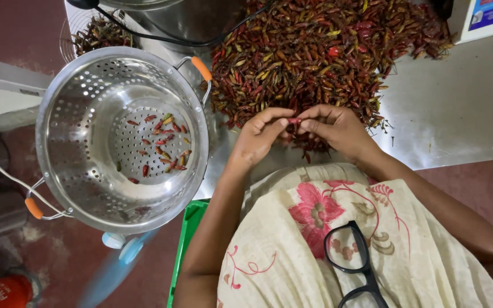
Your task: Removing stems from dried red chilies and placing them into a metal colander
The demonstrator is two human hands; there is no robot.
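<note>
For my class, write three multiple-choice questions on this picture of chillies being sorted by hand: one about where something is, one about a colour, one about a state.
1. Where is the steel colander relative to the chilli pile?
A. To its left
B. On top of it
C. To its right

2. What colour are the colander handle covers?
A. Blue
B. Orange
C. White

3. How do the left hand and right hand hold the red chilli?
A. Both lie flat, away from it
B. One hand clenches it in a fist
C. Fingertips of both pinch it between them

Answers:
1 A, the colander sits left of the pile on the steel table.
2 B, both handles wear orange sleeves.
3 C, the chilli shows between the meeting fingertips.
</note>
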